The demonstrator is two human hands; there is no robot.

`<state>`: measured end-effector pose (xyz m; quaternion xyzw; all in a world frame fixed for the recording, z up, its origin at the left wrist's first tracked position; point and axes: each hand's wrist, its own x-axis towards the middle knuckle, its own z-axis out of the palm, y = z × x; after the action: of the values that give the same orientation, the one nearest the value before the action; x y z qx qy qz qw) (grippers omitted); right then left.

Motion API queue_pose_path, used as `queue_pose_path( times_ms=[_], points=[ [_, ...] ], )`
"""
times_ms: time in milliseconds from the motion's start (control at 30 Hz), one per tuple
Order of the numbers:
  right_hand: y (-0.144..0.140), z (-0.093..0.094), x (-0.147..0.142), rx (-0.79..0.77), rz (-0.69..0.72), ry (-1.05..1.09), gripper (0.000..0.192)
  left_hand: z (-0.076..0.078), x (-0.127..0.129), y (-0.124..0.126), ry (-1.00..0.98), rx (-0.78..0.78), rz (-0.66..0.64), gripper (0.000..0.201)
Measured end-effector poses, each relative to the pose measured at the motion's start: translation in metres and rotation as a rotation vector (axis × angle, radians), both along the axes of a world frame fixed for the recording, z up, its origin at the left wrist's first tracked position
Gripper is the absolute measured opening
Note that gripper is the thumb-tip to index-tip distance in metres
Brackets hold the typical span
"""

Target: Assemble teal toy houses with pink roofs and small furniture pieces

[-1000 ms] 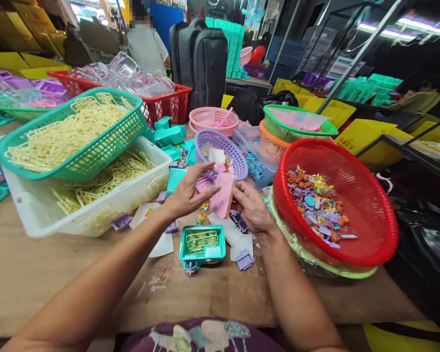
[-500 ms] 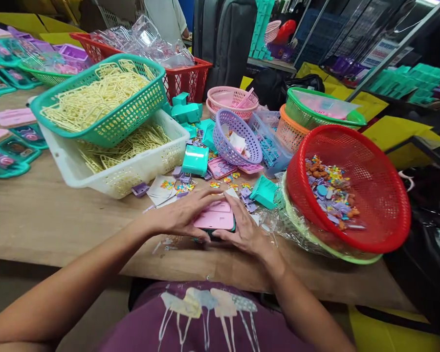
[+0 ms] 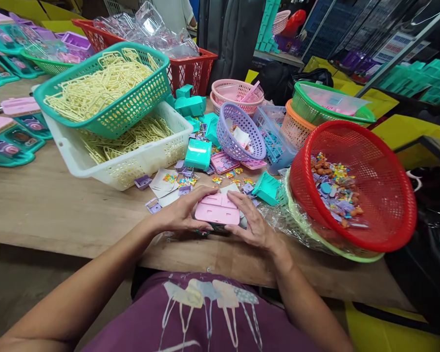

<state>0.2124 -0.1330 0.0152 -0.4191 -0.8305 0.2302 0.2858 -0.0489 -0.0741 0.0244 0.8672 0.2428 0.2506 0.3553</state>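
Between my two hands is a small toy case with a pink top [image 3: 217,209], its dark front side facing me. My left hand [image 3: 185,211] grips it from the left, thumb along the front edge and fingers over the far corner. My right hand [image 3: 252,221] closes on the right side in the same way. Just beyond lie white paper cards [image 3: 164,185], small purple plastic parts [image 3: 143,182], orange-yellow pieces [image 3: 217,180] and a turquoise plastic box [image 3: 267,188]. The case's underside is hidden.
A turquoise basket of pale yellow handles [image 3: 102,93] rests on a white bin [image 3: 128,171] to the left. At the right a red basket [image 3: 355,186] of small parts sits tilted. A purple basket [image 3: 240,131] and a turquoise box [image 3: 198,154] stand ahead. Finished-looking pink-turquoise toys [image 3: 11,139] line the far left.
The camera view has shifted slightly. Both hands still hold the case; its pink top now shows more fully, and my fingers sit a little farther apart on it.
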Motion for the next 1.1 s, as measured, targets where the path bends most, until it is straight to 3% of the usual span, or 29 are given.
queue_pose_path(
  times_ms=[133,267,400,467,567,633,767,833,967,1100],
  points=[
    [0.005,-0.007,0.001,0.023,0.059,0.085,0.07,-0.006,-0.003,0.004,-0.027,-0.159,-0.014,0.084],
    [-0.002,-0.016,-0.004,-0.021,0.042,0.192,0.066,-0.017,0.001,-0.003,-0.124,-0.348,0.069,0.064],
    [-0.009,-0.026,-0.02,-0.139,-0.164,0.392,0.043,-0.027,0.01,-0.017,-0.202,-0.451,0.184,0.063],
    [-0.011,-0.03,-0.029,-0.12,-0.271,0.457,0.037,-0.03,0.012,-0.019,-0.233,-0.48,0.207,0.062],
    [-0.011,-0.031,-0.035,-0.082,-0.31,0.456,0.037,-0.031,0.011,-0.016,-0.248,-0.506,0.192,0.061],
    [-0.011,-0.027,-0.035,-0.095,-0.294,0.4,0.038,-0.023,0.009,-0.012,-0.198,-0.424,0.145,0.06],
    [-0.005,-0.022,-0.033,-0.038,-0.361,0.249,0.036,0.007,0.013,-0.013,0.006,0.046,0.105,0.073],
    [0.0,-0.027,-0.035,-0.001,-0.397,0.258,0.042,0.017,0.02,-0.017,0.132,0.19,0.099,0.085],
    [0.009,-0.044,-0.04,0.039,-0.375,0.272,0.043,0.015,0.031,-0.02,0.29,0.304,0.149,0.094],
    [0.015,-0.052,-0.036,0.022,-0.372,0.328,0.041,0.009,0.033,-0.014,0.368,0.381,0.076,0.111]
  ],
)
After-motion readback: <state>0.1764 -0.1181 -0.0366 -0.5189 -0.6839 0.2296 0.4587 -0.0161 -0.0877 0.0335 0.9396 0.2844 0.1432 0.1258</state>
